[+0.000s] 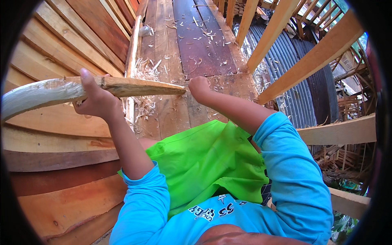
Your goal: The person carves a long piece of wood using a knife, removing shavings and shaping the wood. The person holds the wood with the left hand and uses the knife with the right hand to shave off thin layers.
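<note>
A long, slightly curved wooden pole (143, 86) runs across in front of me from the left rim. Its left part is pale and rough, while its right part is shaved flat and narrows to a tip. My left hand (97, 97) grips the pole near its middle, thumb up along the near face and the other fingers mostly hidden behind. Just past the narrow tip is my right hand (199, 89), closed in a fist, knuckles up. Whatever it may hold is hidden from this side. Contact between the fist and the tip cannot be made out.
Pale wood shavings (146, 73) lie over the plank floor (167, 118) and a dark board (204, 45). A plank wall (53, 118) rises close on my left. Wooden railing posts (273, 32) stand on the right, with corrugated metal sheets (292, 77) beyond and below.
</note>
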A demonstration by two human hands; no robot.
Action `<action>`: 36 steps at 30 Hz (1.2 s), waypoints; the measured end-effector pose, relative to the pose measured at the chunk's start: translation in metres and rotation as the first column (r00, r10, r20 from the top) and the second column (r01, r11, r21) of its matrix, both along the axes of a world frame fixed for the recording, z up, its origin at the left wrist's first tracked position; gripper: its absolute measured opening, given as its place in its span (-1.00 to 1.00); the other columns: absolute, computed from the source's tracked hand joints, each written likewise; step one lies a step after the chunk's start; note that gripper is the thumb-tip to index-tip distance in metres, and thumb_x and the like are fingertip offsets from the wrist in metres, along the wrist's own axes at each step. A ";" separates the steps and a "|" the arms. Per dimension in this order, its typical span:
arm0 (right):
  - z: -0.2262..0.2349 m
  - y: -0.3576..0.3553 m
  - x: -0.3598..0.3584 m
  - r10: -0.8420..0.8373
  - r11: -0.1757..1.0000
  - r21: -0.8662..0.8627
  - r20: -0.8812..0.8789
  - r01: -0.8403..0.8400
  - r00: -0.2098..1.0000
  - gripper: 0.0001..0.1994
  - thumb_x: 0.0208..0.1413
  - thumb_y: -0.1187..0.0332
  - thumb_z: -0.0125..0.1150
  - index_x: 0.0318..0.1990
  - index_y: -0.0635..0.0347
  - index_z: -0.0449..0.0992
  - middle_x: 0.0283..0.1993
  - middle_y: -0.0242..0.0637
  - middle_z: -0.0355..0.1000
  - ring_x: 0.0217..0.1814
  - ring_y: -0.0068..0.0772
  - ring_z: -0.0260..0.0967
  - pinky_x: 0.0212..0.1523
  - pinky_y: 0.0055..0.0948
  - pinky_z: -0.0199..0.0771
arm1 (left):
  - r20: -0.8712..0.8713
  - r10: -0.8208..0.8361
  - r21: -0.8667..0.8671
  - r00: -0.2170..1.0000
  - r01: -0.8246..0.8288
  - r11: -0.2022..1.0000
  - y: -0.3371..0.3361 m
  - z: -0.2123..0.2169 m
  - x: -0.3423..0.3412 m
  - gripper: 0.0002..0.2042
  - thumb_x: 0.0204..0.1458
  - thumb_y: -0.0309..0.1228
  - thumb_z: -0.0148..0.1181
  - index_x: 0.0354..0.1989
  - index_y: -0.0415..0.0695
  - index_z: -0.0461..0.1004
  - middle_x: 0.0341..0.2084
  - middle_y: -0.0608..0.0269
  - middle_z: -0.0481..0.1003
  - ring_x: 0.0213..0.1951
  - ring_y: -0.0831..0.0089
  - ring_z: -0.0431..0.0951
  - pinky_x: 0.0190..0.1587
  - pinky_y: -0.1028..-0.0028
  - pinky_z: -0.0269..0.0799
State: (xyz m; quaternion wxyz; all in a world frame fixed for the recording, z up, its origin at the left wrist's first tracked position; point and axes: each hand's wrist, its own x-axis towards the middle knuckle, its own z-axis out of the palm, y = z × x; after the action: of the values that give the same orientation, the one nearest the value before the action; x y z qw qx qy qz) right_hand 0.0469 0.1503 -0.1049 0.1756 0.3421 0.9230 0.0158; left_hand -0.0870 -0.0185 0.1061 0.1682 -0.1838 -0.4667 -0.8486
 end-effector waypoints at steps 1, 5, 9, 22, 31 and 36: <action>0.003 0.002 -0.001 -0.037 0.999 -0.009 0.015 0.037 0.999 -0.81 0.02 0.43 0.11 -0.23 0.23 0.58 -0.30 -0.08 0.57 -0.26 -0.05 0.57 -0.30 -0.18 0.58 | 0.019 -0.010 -0.006 1.000 0.010 1.000 -0.001 -0.001 -0.001 -0.54 -0.06 -0.39 0.36 -0.10 -0.46 0.34 -0.28 0.10 0.45 -0.37 0.44 0.52 -0.40 0.44 0.59; 0.010 0.003 0.008 -0.319 0.942 -0.216 -0.346 0.256 0.882 -0.76 -0.01 0.39 0.13 -0.21 0.30 0.58 -0.17 0.01 0.55 -0.10 0.00 0.53 -0.11 -0.19 0.54 | -0.026 0.044 0.018 0.999 -0.044 0.999 -0.005 0.003 0.002 -0.57 -0.05 -0.40 0.35 -0.12 -0.46 0.36 -0.32 0.09 0.47 -0.45 0.44 0.51 -0.47 0.45 0.60; -0.005 0.003 0.030 -0.526 0.811 -0.448 -0.277 0.376 0.804 -0.65 -0.02 0.32 0.18 -0.10 0.36 0.53 -0.06 0.08 0.51 0.03 0.04 0.48 0.01 -0.20 0.50 | -0.033 0.067 0.048 0.997 -0.065 0.997 -0.008 0.004 -0.001 -0.60 -0.06 -0.40 0.34 -0.16 -0.45 0.38 -0.36 0.06 0.49 -0.51 0.46 0.50 -0.55 0.46 0.60; -0.023 0.006 0.023 -0.876 0.307 -0.914 -0.162 0.267 0.453 -0.71 0.13 0.19 0.10 -0.36 0.31 0.46 -0.60 -0.31 0.24 -0.71 -0.44 0.20 -0.74 -0.36 0.15 | 0.027 0.182 0.135 0.983 -0.184 0.974 -0.034 0.029 0.005 -0.50 -0.11 -0.37 0.38 -0.09 -0.47 0.32 -0.25 0.01 0.44 -0.43 0.38 0.51 -0.47 0.37 0.63; -0.022 -0.001 0.018 -0.725 0.607 -0.785 -0.481 0.127 0.493 -0.35 0.15 -0.26 -0.03 -0.58 0.24 0.47 -0.72 -0.42 0.24 -0.72 -0.50 0.20 -0.70 -0.39 0.18 | 0.041 0.143 0.200 0.989 -0.149 0.968 -0.037 0.039 0.021 -0.58 -0.09 -0.38 0.36 -0.16 -0.40 0.35 -0.50 0.14 0.44 -0.58 0.43 0.46 -0.58 0.43 0.55; -0.025 0.004 0.017 -0.705 0.661 -0.724 -0.508 0.199 0.495 -0.29 0.15 -0.30 -0.10 -0.64 0.25 0.45 -0.73 -0.35 0.27 -0.71 -0.44 0.24 -0.67 -0.36 0.20 | 0.048 0.150 0.230 0.987 -0.157 0.960 -0.041 0.041 0.018 -0.70 -0.08 -0.35 0.34 -0.38 -0.32 0.37 -0.62 0.17 0.39 -0.62 0.41 0.43 -0.59 0.41 0.51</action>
State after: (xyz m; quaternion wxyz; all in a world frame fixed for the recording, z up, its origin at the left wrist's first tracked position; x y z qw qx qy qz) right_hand 0.0642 0.1538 -0.1296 -0.1354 0.4881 0.7302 -0.4586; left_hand -0.0686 -0.0591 0.1471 0.2471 -0.1133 -0.3792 -0.8845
